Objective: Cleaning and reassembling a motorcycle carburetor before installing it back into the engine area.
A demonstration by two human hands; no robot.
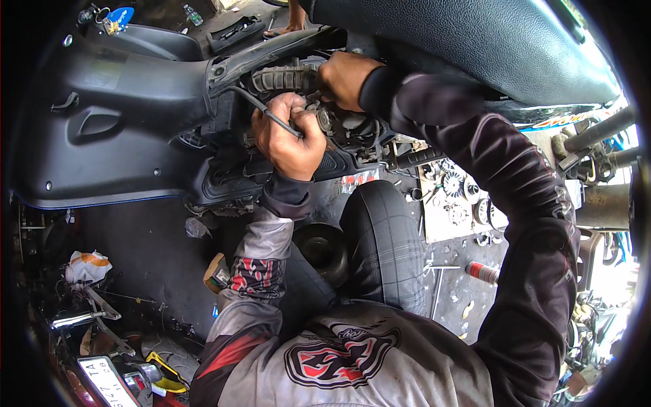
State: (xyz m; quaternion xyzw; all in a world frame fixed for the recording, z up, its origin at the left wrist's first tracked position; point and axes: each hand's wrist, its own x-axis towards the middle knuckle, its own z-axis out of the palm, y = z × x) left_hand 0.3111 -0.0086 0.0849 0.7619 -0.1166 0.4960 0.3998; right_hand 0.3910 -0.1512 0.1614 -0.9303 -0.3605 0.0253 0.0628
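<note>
Nearest, at the lower centre of the frame, one round, dark, bowl-like object [320, 254] is seen between two knees in checked trousers [383, 237]. Higher, at upper centre, two hands are set into the opened middle of one motor scooter [135, 152]. The left hand [295, 142] is held just beside one round metal fitting [325, 121]; its fingers are curled together, and one black hose [254, 102] is passed across them, though whether it is gripped cannot be told. The right hand [349, 80] is placed by the right end of one ribbed intake duct [278, 78]; its fingers are bent inward, but what is clamped by them is hidden.

By judgement, the joint at the duct's end is being worked on; whether fitted or freed cannot be told. A steady left hold and careful right-hand alignment would seem to be called for next.

Farther off, one red can [483, 273] and one board [437, 227] bearing several metal parts are seen at right. At the top, one clear bottle [193, 15], one black tray [235, 35] and one bystander's foot [286, 29] are shown.
</note>
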